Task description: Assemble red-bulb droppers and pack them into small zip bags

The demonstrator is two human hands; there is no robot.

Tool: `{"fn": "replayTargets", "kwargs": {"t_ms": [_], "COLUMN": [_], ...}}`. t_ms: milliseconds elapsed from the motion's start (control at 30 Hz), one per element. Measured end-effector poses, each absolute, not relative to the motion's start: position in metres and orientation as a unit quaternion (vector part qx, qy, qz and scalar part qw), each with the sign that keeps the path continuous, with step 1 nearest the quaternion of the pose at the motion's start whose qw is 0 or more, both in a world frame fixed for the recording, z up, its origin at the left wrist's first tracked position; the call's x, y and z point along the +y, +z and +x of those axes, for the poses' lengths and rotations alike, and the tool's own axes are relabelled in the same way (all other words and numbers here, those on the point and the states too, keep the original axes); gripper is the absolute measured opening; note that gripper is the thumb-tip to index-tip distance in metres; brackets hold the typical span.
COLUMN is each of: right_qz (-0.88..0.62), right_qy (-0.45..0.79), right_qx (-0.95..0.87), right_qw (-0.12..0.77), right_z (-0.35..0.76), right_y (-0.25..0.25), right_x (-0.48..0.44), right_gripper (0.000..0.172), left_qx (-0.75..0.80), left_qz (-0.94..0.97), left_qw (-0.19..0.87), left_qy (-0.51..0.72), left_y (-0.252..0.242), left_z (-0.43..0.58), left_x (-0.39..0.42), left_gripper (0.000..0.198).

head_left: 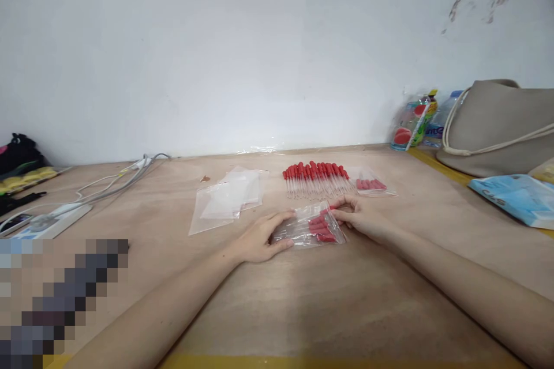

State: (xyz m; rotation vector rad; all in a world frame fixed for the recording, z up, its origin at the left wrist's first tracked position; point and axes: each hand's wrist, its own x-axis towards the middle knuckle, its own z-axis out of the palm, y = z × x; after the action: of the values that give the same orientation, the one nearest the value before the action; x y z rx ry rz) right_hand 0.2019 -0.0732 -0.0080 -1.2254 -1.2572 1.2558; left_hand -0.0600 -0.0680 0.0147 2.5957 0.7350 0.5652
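Observation:
A clear plastic bag [298,230] lies on the wooden table between my hands, with several red-bulbed droppers [319,223] inside, bulbs to the right. My left hand [264,236] is at the bag's left end, thumb and fingers apart on its two edges, gripping it. My right hand [352,216] pinches at the bag's upper right corner, beside a red bulb. Behind the bag stretches a row of loose droppers with red bulbs [315,170]. Right of that row lies another bag [378,177] holding red-bulbed droppers. Flat clear bags [216,202] overlap at the left.
On the left are a power strip [64,222], cables [116,184] and dark cloth items [19,155]. At the right stand bottles [409,124] and a grey bag [497,127], with a blue packet [515,199] in front. A white wall [216,57] rises behind the table [259,311].

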Motion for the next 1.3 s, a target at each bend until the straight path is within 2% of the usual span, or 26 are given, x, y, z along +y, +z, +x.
{"fn": "replayTargets", "kwargs": {"t_ms": [133,300,433,600,800,1000,1200,1300], "right_qz": [-0.480,-0.540,-0.548,-0.445,-0.563,-0.505,-0.421,-0.399], "right_qy": [0.534,0.460,0.390,0.452,0.424,0.480,0.621,0.638], "right_qx": [-0.543,-0.552,-0.577,-0.649,-0.553,-0.616,-0.480,-0.415], "right_qw": [0.435,0.439,0.464,0.420,0.445,0.367,0.454,0.512], "right_z": [0.198,0.191,0.188,0.190,0.196,0.190,0.180,0.175], "right_y": [-0.005,-0.008,-0.017,-0.020,-0.010,-0.001,0.003,0.002], "right_x": [-0.069,-0.062,-0.057,-0.058,-0.061,-0.067,-0.078,-0.079], "right_gripper": [0.027,0.027,0.019,0.013,0.021,0.023,0.016,0.011], "left_qx": [0.265,0.272,0.274,0.275,0.237,0.228,0.412,0.498], "left_qz": [0.924,0.923,0.923,0.924,0.935,0.940,0.838,0.756], "left_qw": [0.191,0.186,0.182,0.177,0.186,0.181,0.133,0.219], "left_qy": [0.199,0.198,0.200,0.199,0.187,0.177,0.331,0.364], "left_y": [0.014,0.013,0.014,0.013,0.009,0.011,0.009,0.012], "left_z": [-0.060,-0.060,-0.061,-0.061,-0.061,-0.064,-0.068,-0.065], "left_x": [-0.068,-0.068,-0.068,-0.068,-0.062,-0.062,-0.064,-0.068], "left_gripper": [0.051,0.050,0.050,0.051,0.047,0.046,0.039,0.042]}}
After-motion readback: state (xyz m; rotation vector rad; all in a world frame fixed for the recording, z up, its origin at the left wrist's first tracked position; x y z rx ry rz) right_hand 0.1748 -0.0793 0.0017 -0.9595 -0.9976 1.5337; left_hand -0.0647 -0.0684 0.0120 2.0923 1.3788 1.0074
